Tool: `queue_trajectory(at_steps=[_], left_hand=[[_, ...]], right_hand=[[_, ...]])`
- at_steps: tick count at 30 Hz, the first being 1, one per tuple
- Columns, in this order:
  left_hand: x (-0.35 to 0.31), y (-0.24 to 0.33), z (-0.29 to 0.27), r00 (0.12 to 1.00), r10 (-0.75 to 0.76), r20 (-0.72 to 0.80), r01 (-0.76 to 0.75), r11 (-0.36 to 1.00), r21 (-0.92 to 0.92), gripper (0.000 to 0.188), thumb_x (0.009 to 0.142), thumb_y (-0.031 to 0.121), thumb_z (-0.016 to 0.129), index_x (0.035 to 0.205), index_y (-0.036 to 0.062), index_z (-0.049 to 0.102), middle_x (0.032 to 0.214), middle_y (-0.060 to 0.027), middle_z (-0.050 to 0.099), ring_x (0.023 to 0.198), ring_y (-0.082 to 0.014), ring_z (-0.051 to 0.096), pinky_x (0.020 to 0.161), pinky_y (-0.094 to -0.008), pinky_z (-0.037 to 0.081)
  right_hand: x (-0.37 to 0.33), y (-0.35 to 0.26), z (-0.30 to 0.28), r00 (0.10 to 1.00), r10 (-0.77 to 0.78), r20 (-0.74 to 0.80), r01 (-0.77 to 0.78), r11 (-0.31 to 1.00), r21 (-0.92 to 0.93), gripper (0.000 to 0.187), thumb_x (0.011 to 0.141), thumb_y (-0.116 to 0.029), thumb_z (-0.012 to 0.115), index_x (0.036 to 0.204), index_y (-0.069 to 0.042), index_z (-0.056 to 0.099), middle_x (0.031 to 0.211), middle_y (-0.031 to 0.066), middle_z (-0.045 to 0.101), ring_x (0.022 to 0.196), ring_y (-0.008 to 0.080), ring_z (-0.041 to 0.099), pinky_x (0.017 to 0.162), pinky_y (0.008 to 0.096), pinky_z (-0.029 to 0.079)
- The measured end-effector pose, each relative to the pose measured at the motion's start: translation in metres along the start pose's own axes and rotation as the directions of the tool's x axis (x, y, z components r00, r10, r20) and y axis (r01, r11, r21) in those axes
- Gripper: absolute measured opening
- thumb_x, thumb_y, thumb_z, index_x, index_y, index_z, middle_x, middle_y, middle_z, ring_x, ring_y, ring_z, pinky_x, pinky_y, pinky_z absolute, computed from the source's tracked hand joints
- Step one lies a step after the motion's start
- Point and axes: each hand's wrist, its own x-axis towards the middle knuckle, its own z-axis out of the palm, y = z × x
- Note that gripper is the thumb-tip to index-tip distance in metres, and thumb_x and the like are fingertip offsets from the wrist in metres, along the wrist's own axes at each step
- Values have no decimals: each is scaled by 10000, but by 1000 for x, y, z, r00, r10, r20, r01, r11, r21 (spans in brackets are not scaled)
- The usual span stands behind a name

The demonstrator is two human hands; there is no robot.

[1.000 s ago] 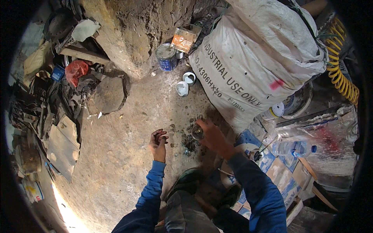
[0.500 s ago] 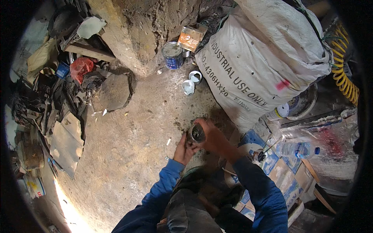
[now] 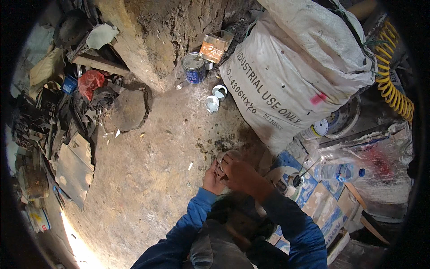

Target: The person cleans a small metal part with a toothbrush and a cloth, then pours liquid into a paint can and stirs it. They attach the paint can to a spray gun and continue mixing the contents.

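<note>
Both hands meet in front of me, low over the dirty floor, around a small greyish round cup-like container [image 3: 221, 157]. My left hand [image 3: 213, 179] supports it from the left and below, its fingers curled against the side. My right hand [image 3: 242, 174] is closed over it from the right, with fingers across the rim. Most of the container is hidden behind the fingers, so its contents do not show. On the floor beyond stand two small pale cups [image 3: 212, 104], close together.
Beyond the cups are a blue paint tin [image 3: 194, 69] and an orange-labelled box [image 3: 213, 48]. A big white woven sack [image 3: 295, 67] fills the right. Nearer lie flattened cardboard [image 3: 313, 197], a water bottle [image 3: 336, 172] and a dark-mouthed pot [image 3: 294, 180]. Scrap and a red bag [image 3: 91, 84] heap at left.
The container has turned, and its open mouth no longer faces me. My right hand has shifted lower and now covers more of it. The whole view has moved slightly.
</note>
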Motion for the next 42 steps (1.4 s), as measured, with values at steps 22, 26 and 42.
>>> queue_trajectory(at_steps=[22,26,42], left_hand=[[-5,-15,-12,963,264,60,-243,742,625,559,953,69,518,1466,-3,308,1252,-142,585,1063,-203,613,888,-320,520],[-3,-18,-7,920,362,150,-299,401,866,594,958,114,546,1467,-40,281,1334,-174,531,1115,-197,585,871,-323,521],[11,-11,12,769,445,459,-302,-380,874,732,775,135,724,1404,12,372,1305,-221,467,1202,-367,464,1043,-422,374]], right_hand=[[11,45,10,969,79,233,-155,931,330,526,732,-302,722,1011,98,526,892,314,588,888,435,622,750,475,487],[14,47,-1,977,83,196,-163,883,440,533,717,-356,724,935,92,534,835,306,602,835,429,626,727,474,478],[27,55,-19,948,-40,314,-75,935,345,402,807,-327,685,964,37,619,807,196,632,692,321,611,662,422,484]])
